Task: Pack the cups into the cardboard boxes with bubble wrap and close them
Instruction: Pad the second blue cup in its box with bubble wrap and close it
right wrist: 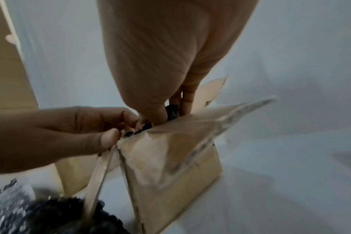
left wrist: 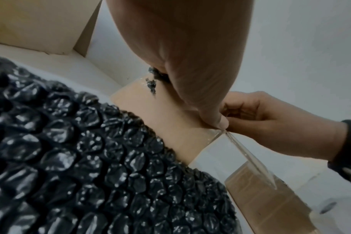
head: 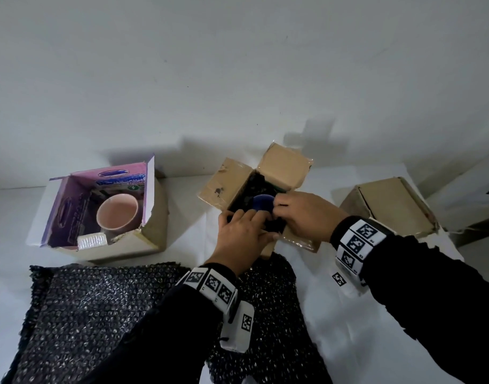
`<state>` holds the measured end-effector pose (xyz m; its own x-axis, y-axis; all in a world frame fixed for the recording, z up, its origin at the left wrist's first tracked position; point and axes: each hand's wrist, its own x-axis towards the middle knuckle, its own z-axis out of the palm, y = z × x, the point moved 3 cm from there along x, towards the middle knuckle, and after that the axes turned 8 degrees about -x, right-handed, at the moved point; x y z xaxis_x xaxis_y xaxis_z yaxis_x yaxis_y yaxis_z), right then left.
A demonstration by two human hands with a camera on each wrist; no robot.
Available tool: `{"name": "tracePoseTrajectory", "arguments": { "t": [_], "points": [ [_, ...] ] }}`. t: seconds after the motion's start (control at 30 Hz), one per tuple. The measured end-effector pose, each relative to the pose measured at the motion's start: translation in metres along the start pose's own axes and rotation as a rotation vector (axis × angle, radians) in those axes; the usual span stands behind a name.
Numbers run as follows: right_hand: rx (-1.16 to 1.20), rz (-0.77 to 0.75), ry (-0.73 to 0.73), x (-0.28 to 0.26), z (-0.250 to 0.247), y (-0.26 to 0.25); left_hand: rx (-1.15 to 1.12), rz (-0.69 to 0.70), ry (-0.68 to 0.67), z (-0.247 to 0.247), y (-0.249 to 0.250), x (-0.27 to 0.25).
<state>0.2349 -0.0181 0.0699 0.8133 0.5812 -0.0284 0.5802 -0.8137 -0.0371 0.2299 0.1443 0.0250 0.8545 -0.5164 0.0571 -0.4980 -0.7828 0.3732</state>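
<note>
A dark blue cup (head: 262,205) sits in the middle cardboard box (head: 286,167), lined with black bubble wrap (head: 253,187). My left hand (head: 251,218) reaches over the near rim, fingers curled into the wrap beside the cup and thumb on the flap edge (right wrist: 110,152). From the right, my right hand (head: 279,207) pinches a fold of the black wrap (right wrist: 171,113) at the cup's rim. A pink cup (head: 117,212) stands in the left box (head: 152,236), which has a purple printed inside. All four flaps of the middle box stand open.
A large sheet of black bubble wrap (head: 99,300) lies on the white table in front of the boxes, under my left forearm. A third brown box (head: 390,206) with its flaps folded over stands at the right. A small white packet (head: 92,241) lies in the left box.
</note>
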Motion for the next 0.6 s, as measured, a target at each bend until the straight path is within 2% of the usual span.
{"name": "tracePoseTrajectory", "arguments": {
  "t": [0.13, 0.27, 0.47, 0.6],
  "points": [
    [-0.010, -0.012, -0.051, -0.012, -0.003, 0.001, -0.034, 0.021, 0.014, 0.001, -0.001, 0.001],
    [-0.153, -0.044, -0.082, -0.017, -0.004, 0.004, -0.011, 0.050, 0.039, 0.003, -0.003, 0.001],
    [-0.266, 0.016, -0.152, -0.016, 0.007, 0.002, 0.037, 0.122, 0.002, -0.005, -0.001, -0.001],
    [-0.217, 0.066, -0.166, -0.013, 0.004, 0.000, 0.050, 0.139, -0.024, -0.004, -0.004, -0.003]
  ]
}}
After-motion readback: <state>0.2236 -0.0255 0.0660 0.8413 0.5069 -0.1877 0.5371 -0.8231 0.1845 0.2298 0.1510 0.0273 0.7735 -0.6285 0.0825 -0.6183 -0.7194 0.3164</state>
